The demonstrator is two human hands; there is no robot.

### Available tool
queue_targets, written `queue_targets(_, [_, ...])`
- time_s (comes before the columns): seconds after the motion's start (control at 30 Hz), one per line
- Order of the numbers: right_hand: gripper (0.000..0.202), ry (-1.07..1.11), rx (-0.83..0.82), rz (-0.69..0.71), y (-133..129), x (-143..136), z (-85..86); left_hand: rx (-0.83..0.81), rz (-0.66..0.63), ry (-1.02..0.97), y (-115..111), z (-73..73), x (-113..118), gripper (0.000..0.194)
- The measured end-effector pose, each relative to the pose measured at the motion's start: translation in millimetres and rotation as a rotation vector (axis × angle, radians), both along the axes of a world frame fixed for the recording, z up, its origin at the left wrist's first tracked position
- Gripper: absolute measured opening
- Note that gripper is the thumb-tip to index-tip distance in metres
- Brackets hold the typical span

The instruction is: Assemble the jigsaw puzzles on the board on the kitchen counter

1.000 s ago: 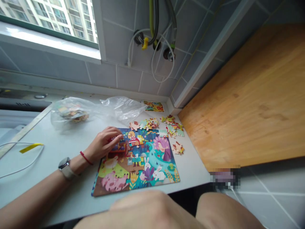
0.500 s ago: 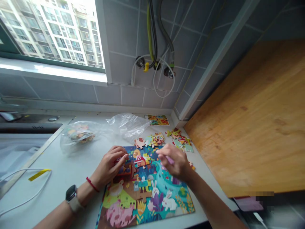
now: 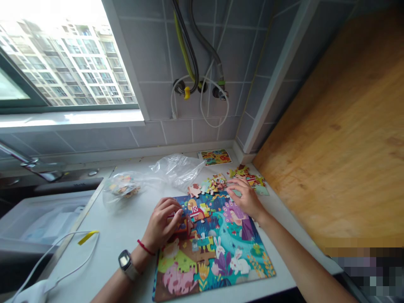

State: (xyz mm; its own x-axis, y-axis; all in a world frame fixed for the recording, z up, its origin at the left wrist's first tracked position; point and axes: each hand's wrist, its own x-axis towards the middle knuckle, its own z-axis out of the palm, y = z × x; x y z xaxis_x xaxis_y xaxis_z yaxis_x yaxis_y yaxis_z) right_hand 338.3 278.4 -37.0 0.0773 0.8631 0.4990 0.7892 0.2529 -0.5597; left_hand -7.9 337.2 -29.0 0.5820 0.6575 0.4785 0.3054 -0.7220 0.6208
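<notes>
Head view shows the puzzle mostly assembled, its top edge unfinished; the left hand presses flat on it, holding nothing, while the right hand, fingers loose and empty, reaches the loose pieces.

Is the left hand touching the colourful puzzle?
Touching. In the head view the left hand lies flat on the puzzle, its fingertips pressed onto the pieces near the top left corner, with no gap showing between them.

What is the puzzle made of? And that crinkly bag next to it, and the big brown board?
The puzzle looks like printed cardboard: flat, matte, brightly coloured interlocking pieces. The bag seems thin clear plastic: see-through, wrinkled, shiny where light hits. The brown board looks like wood, with visible grain and a smooth finish, though it could be a wood-look surface.
</notes>
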Motion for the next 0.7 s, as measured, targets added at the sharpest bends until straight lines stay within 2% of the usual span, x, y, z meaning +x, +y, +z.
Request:
queue_targets(0.1, [0.016, -0.033, -0.063, 0.042, -1.6, -1.6, -3.6, 0.031, -0.028, 0.06, -3.2, 0.7, 0.3, 0.031])
queue_targets(0.17, [0.015, -0.036, -0.077, 0.047, -0.1, -3.1, -3.9, 0.043, -0.046, 0.083, -4.9, 0.7, -0.5, 0.043])
queue_targets(0.3, [0.013, -0.029, -0.07, -0.04, 10.7, -9.4, 2.0, 0.051, -0.051, 0.093, -6.4, 1.5, -2.8, 0.067])
queue_targets(0.4, [0.021, -0.034, -0.127, -0.064, 21.3, -14.9, 5.5, 0.045, -0.07, 0.111, -6.8, 3.0, -3.1, 0.07])
queue_targets(0.53, [0.029, 0.001, -0.2, -0.047, 30.8, -16.8, 1.6, 0.028, -0.077, 0.068, -7.1, 3.6, -3.0, 0.07])
queue_targets(0.7, [0.033, 0.089, -0.236, -0.105, 37.1, -8.7, -4.7, 0.008, 0.019, -0.05, -5.2, 0.3, -6.8, 0.073])
